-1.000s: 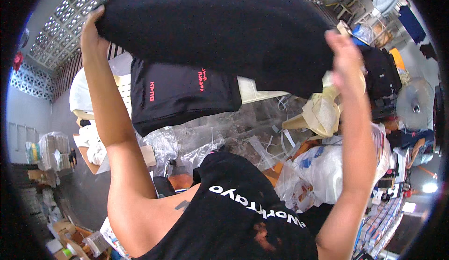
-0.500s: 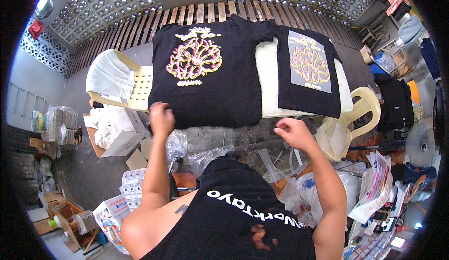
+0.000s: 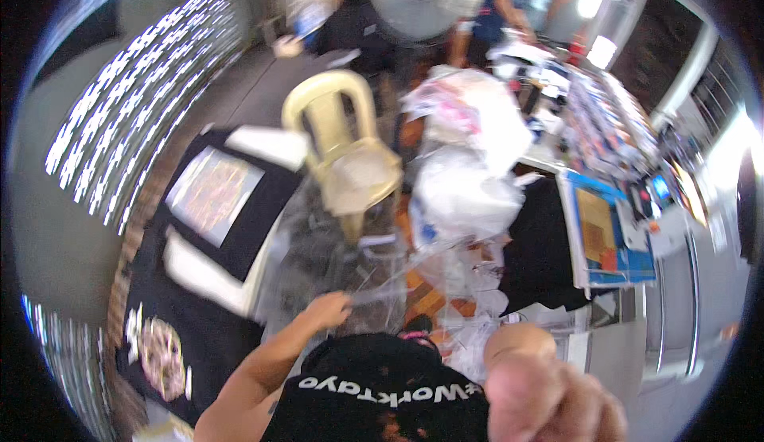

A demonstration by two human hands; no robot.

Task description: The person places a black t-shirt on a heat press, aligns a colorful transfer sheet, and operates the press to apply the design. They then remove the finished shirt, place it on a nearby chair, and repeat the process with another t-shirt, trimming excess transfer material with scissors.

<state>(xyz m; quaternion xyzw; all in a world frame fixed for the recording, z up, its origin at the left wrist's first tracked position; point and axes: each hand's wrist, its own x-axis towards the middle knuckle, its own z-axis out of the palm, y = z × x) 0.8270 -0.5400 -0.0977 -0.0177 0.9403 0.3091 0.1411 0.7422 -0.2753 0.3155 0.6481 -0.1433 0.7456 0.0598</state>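
My left hand (image 3: 329, 311) is low in the centre, blurred, right of the table with the shirts, its fingers indistinct. My right hand (image 3: 549, 394) is large and close at the lower right, fingers curled; what it holds, if anything, is hidden. On the left, a black shirt with a colourful flower print (image 3: 163, 358) lies beside another black shirt bearing a pale printed sheet (image 3: 213, 195), over a white surface (image 3: 203, 279).
Ahead are a cream plastic chair (image 3: 358, 173), white plastic bags (image 3: 465, 199), a fan (image 3: 414, 4) and black cloth (image 3: 537, 243) beside a blue-framed board (image 3: 605, 231). A cluttered table (image 3: 601, 124) lines the right. A co-worker (image 3: 505, 8) in blue stands at the back.
The black shirt held up earlier was laid flat beside the other. The view has since swung right, putting both shirts at the left. My right hand has come up close to the camera.
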